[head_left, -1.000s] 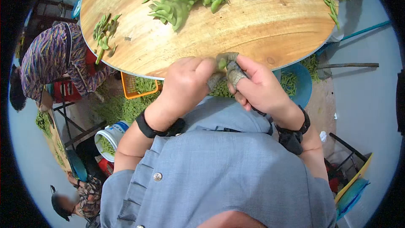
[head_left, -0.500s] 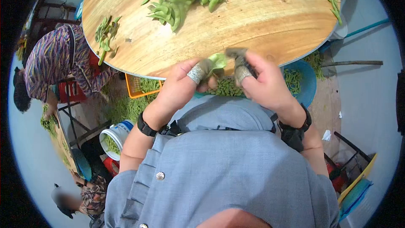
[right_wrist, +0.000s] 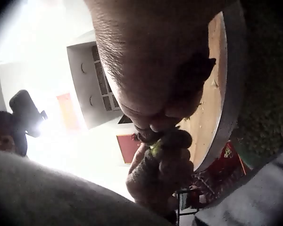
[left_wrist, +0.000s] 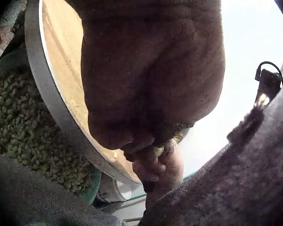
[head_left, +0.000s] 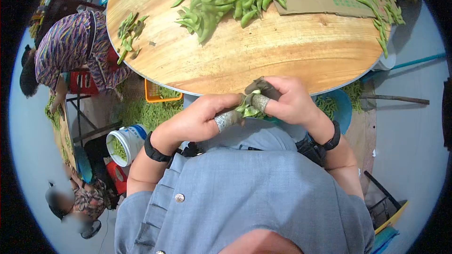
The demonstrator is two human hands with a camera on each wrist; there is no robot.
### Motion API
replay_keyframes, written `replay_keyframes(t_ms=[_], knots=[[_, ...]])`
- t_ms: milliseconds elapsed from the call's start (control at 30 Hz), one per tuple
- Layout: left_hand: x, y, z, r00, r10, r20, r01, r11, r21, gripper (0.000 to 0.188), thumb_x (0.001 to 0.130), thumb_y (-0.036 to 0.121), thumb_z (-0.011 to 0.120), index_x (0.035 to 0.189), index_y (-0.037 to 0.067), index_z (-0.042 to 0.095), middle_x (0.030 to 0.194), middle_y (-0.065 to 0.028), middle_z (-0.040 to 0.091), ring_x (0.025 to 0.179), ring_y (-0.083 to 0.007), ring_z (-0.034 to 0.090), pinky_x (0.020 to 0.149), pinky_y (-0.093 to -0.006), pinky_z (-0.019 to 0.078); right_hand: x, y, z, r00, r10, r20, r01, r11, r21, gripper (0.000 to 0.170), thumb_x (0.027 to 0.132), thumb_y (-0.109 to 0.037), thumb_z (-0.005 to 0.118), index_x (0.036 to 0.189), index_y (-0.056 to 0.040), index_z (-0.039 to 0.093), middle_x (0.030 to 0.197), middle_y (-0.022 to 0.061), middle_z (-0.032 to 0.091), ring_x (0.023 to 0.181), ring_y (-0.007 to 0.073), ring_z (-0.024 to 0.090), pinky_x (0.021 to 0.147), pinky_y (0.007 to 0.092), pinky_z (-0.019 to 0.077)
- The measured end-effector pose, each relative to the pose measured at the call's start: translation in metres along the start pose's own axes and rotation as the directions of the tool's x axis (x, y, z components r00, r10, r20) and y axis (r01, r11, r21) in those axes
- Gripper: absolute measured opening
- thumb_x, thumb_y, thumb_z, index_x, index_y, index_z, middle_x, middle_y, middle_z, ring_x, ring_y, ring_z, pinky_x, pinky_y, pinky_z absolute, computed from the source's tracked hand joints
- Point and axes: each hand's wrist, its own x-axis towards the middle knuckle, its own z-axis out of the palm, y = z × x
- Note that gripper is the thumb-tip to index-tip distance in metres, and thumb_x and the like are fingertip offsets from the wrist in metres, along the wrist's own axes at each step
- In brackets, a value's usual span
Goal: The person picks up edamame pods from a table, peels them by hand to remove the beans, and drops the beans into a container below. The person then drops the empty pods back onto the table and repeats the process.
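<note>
Both hands meet just off the near edge of the round wooden table (head_left: 226, 73). The left hand (head_left: 202, 116) grips a green pod (head_left: 249, 110), its thumb wrapped in silvery tape. Against the same pod, the right hand (head_left: 289, 101) pinches with its taped thumb and dark-covered forefinger. In the left wrist view the left hand (left_wrist: 151, 70) is dark and hides most of the pod. The right wrist view shows the right hand (right_wrist: 155, 66) curled, with a bit of green (right_wrist: 154, 151) between the two hands. A heap of pods (head_left: 230, 0) lies farther back on the table.
Cardboard (head_left: 306, 3) lies at the back right of the table, and a small pod pile (head_left: 129, 33) at its left. Below stand an orange basket (head_left: 149, 93), a white bucket (head_left: 136, 136) and a blue basin (head_left: 343, 113). Two other people are at the left.
The hands were apart half a second ago, with a green piece in the left; now they meet around a pod. The table appears lower in the head view.
</note>
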Motion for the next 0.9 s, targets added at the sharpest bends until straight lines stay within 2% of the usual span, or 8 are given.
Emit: replay_keyframes(t_ms=[67,200,267,367,467,633,700,900], knots=[[-0.002,-0.001,0.003,0.991,0.050,-0.126,-0.046,0.998,0.035,0.022,0.090,0.007,0.051,0.110,0.000,0.057,0.092,-0.0075,0.062,0.088,-0.0157,0.058,0.081,-0.0298,0.0459,-0.001,0.003,-0.004,1.000,0.022,-0.007,-0.021,0.998,0.054,0.022,0.077,-0.010,0.068,0.098,-0.0012,0.066,0.080,0.0044,0.063,0.073,0.0079,0.058,0.061,0.0256,0.0461],[-0.002,-0.003,0.001,0.873,-0.182,-0.452,0.153,0.983,-0.100,0.021,0.092,0.011,0.053,0.107,-0.001,0.062,0.089,-0.0019,0.062,0.083,-0.0111,0.056,0.073,-0.0255,0.0449,0.000,0.001,-0.008,0.970,-0.243,-0.026,0.224,0.925,-0.307,0.020,0.074,-0.014,0.067,0.090,-0.0027,0.064,0.077,0.0104,0.062,0.070,0.0218,0.060,0.060,0.0338,0.0474],[-0.001,-0.005,0.005,0.864,-0.211,-0.458,0.176,0.977,-0.117,0.019,0.092,0.011,0.053,0.103,-0.001,0.063,0.087,-0.0021,0.062,0.081,-0.0110,0.055,0.071,-0.0259,0.0449,-0.001,0.000,-0.008,0.940,-0.338,0.050,0.330,0.862,-0.385,0.018,0.071,-0.018,0.067,0.081,-0.0036,0.063,0.073,0.0128,0.060,0.068,0.0294,0.060,0.058,0.0385,0.0474],[0.004,-0.007,0.012,0.843,-0.167,-0.511,0.196,0.981,0.003,0.017,0.091,0.012,0.054,0.096,0.000,0.065,0.081,-0.0049,0.063,0.075,-0.0135,0.057,0.068,-0.0279,0.0458,-0.001,-0.004,-0.009,0.981,-0.163,-0.105,0.092,0.868,-0.488,0.021,0.073,-0.015,0.065,0.089,-0.0032,0.058,0.079,0.0156,0.058,0.074,0.0353,0.059,0.063,0.0438,0.0479],[0.011,-0.010,0.019,0.828,-0.029,-0.560,0.176,0.961,0.211,0.015,0.089,0.012,0.055,0.093,0.002,0.065,0.076,-0.0109,0.064,0.072,-0.0198,0.061,0.066,-0.0315,0.0475,0.006,-0.014,-0.010,0.890,-0.339,-0.306,0.155,0.854,-0.496,0.021,0.075,-0.012,0.063,0.091,-0.0019,0.056,0.080,0.0169,0.058,0.076,0.0368,0.058,0.064,0.0445,0.0476],[0.009,0.000,0.018,0.857,0.032,-0.514,0.181,0.916,0.359,0.013,0.086,0.013,0.057,0.088,0.002,0.064,0.075,-0.0147,0.064,0.071,-0.0254,0.065,0.064,-0.0339,0.0491,0.012,-0.006,0.013,0.844,-0.493,-0.210,0.360,0.812,-0.459,0.020,0.081,-0.014,0.064,0.094,-0.0013,0.055,0.077,0.0146,0.059,0.066,0.0294,0.060,0.057,0.0389,0.0478],[0.007,0.004,0.013,0.881,0.016,-0.472,0.146,0.941,0.306,0.014,0.087,0.013,0.056,0.087,0.002,0.064,0.074,-0.0125,0.064,0.069,-0.0221,0.064,0.063,-0.0328,0.0491,0.008,-0.006,0.016,0.993,0.075,-0.092,-0.049,0.964,0.261,0.020,0.087,-0.016,0.063,0.098,-0.0015,0.055,0.074,0.0070,0.060,0.052,0.0143,0.055,0.047,0.0291,0.0449],[0.007,0.005,0.009,0.963,0.031,-0.268,-0.047,0.998,-0.053,0.015,0.090,0.011,0.053,0.089,-0.001,0.061,0.073,-0.0053,0.063,0.070,-0.0130,0.061,0.065,-0.0283,0.0490,0.002,-0.004,0.015,0.992,0.128,0.012,-0.107,0.769,0.630,0.018,0.091,-0.014,0.060,0.104,-0.0029,0.057,0.076,0.0005,0.061,0.049,0.0055,0.050,0.043,0.0194,0.0412]])
